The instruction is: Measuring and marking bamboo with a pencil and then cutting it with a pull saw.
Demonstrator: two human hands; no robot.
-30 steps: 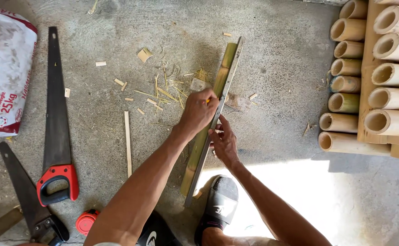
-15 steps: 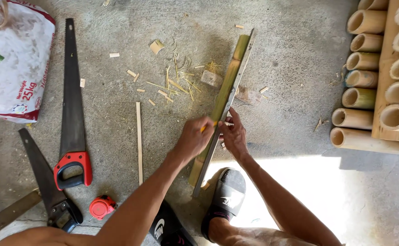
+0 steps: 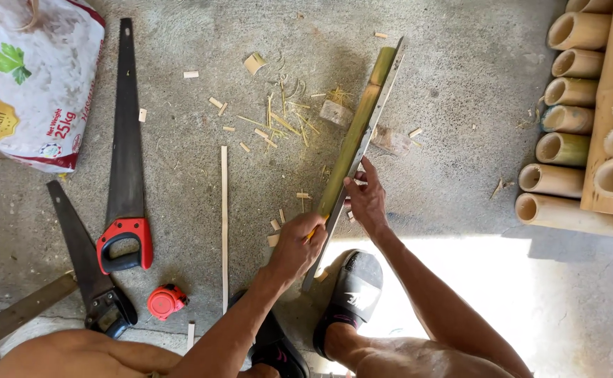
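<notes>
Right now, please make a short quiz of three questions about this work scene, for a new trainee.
1. True or false: the left hand grips a pencil-like tool against the green bamboo strip.
2. What does the right hand press on?
A. a metal ruler
B. a saw
C. the white sack
3. How many hand saws lie on the concrete floor?

Key
1. True.
2. A: the metal ruler lies along the strip.
3. Two: the red-handled saw and the black-handled saw, left of the red tape measure.

Bare arms, bare knees, black sandals [image 3: 352, 294] worn.
</notes>
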